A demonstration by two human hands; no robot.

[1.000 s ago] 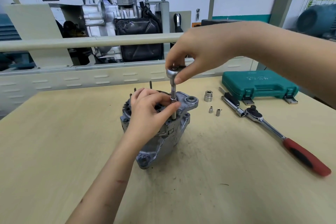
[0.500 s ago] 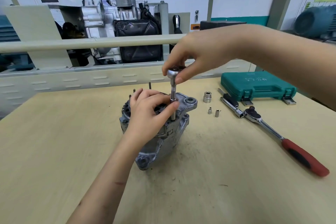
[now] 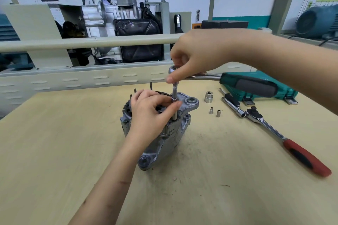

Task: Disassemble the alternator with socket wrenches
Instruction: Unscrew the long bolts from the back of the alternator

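A grey metal alternator (image 3: 164, 139) stands on the wooden table (image 3: 54, 142) in the middle of the view. A ratchet wrench (image 3: 248, 85) with a green and grey handle stands over it on a thin extension bar (image 3: 174, 102), whose lower end sits on the alternator's housing. My right hand (image 3: 193, 55) pinches the ratchet's head from above. My left hand (image 3: 151, 109) rests on the alternator's top, with thumb and fingers pinching the extension bar. The bolt under the socket is hidden.
To the right lie a large socket (image 3: 208, 97), two small sockets (image 3: 214, 112), a red-handled ratchet (image 3: 285, 139) and a short black-handled bar (image 3: 232, 104). A green tool case (image 3: 289, 90) sits at the back right. A rail and an engine display stand behind the table.
The ratchet's handle has swung out to the right into view from under my right arm. My left hand stays on the extension bar and the alternator has not moved.
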